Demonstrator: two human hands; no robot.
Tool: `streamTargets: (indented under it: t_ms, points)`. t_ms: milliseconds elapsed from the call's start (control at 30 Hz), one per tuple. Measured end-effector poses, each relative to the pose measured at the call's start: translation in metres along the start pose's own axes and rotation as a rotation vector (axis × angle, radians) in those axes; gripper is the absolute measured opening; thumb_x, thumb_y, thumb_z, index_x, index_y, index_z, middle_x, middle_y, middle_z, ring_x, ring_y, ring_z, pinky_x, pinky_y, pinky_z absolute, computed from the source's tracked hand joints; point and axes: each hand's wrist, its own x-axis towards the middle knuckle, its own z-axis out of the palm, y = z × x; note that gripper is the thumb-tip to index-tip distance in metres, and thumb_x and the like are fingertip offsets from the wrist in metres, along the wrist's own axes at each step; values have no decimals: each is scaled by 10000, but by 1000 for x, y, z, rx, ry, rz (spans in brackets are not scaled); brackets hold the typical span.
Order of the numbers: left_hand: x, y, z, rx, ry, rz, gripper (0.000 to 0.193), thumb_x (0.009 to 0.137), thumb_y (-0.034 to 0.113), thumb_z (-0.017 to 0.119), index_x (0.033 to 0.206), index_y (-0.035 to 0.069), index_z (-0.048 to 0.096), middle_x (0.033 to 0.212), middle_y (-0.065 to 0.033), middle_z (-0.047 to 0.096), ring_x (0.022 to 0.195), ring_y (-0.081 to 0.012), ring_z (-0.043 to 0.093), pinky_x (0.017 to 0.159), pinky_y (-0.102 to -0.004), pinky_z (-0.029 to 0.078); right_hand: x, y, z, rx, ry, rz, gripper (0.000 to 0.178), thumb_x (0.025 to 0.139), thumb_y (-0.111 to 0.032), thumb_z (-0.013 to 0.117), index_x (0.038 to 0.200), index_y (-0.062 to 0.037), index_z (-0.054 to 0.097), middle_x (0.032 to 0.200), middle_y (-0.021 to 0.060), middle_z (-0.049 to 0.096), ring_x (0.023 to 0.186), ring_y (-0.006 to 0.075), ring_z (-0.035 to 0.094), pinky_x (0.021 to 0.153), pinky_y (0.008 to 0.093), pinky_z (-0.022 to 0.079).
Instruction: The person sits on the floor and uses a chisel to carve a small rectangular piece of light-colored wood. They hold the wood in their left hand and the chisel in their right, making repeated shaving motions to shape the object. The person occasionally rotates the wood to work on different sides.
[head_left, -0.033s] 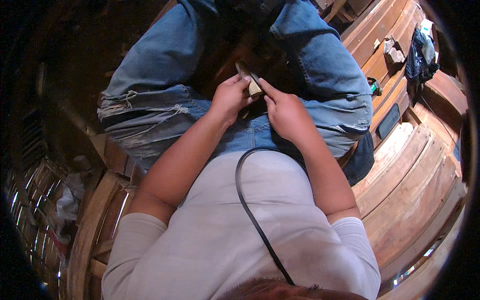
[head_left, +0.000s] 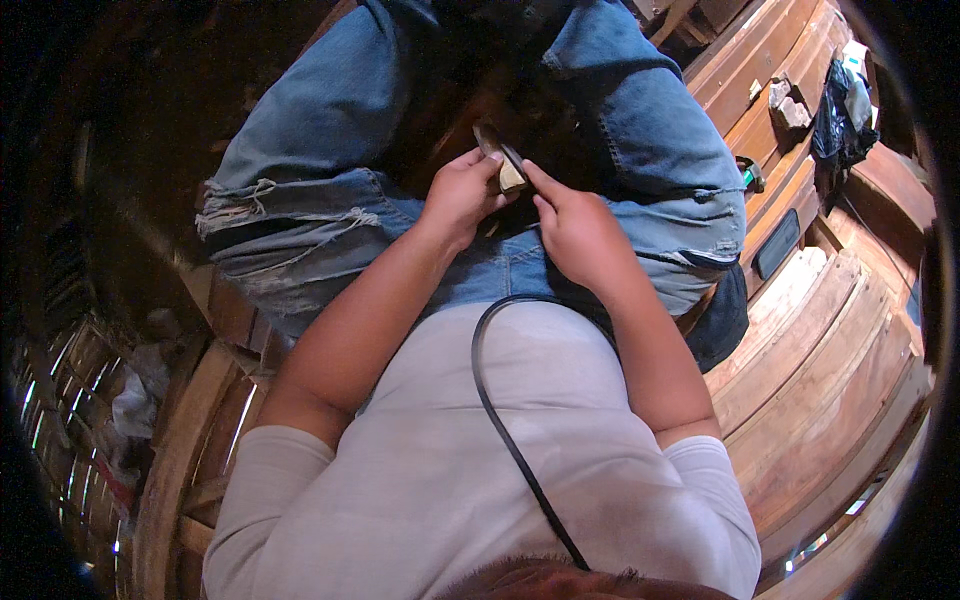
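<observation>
Pinched between thumb and fingers of the left hand (head_left: pixel 464 197), as seen from where I stand, is a small slender piece (head_left: pixel 511 180) with a pale, blunt near end. Its long axis runs obliquely: the near end lies toward the person and to the right, the far end points away and to the left. A dark narrow strip (head_left: pixel 516 162) lies along its right side, roughly parallel to it. The left grip is narrow, closed on the piece. At the right hand (head_left: pixel 578 228), the index finger reaches forward to the strip, its tip apparently touching; the other fingers are hidden, so how firmly they close cannot be told. Both hands and the piece are held above the lap, between the spread legs of blue jeans (head_left: pixel 300 125), torn at the left knee. Nearer the body, a black cable (head_left: pixel 482 385) curves over a white shirt (head_left: pixel 450 470). To the right, a dark flat rectangular object (head_left: pixel 777 243) rests on wooden boards (head_left: pixel 800 400); farther off lies a black plastic bag (head_left: pixel 832 130).
</observation>
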Motion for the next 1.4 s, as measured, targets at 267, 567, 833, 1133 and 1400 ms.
streamTargets:
  t_ms: [267,567,833,1133,1400]
  points:
    - [7,-6,-5,22,-3,-10,232,1071,201,522,1228,65,627,1066,-56,694,968,-163,684,836,-345,587,-17,3,-3,-28,7,-27,446,1008,-214,530,1452,-177,554,983,285,686,885,472,666,792,565,517]
    - [4,-2,-1,42,9,-13,215,1065,231,539,1207,90,617,1092,-44,682,982,-178,668,792,-321,541,15,6,15,-35,79,-30,437,1006,-172,541,1441,-185,575,1002,288,683,918,469,661,806,517,525]
    - [-3,11,4,66,7,-26,284,1073,196,495,1284,45,611,1123,-73,695,1039,-177,681,874,-329,572,-2,12,2,93,33,2,415,1012,-201,525,1422,-172,588,1010,309,677,907,483,666,826,545,522]
    - [2,4,2,61,28,-37,277,1069,181,493,1289,54,604,1130,-75,701,1025,-183,690,892,-352,571,-18,22,5,49,63,-22,441,1029,-171,530,1468,-206,551,914,313,657,796,445,659,771,450,525]
    - [5,3,0,58,-6,-6,270,1071,191,500,1281,58,604,1149,-82,688,1033,-191,681,884,-352,558,2,27,1,113,-26,-1,438,1020,-223,503,1452,-186,559,1102,303,671,1003,475,655,903,528,515]
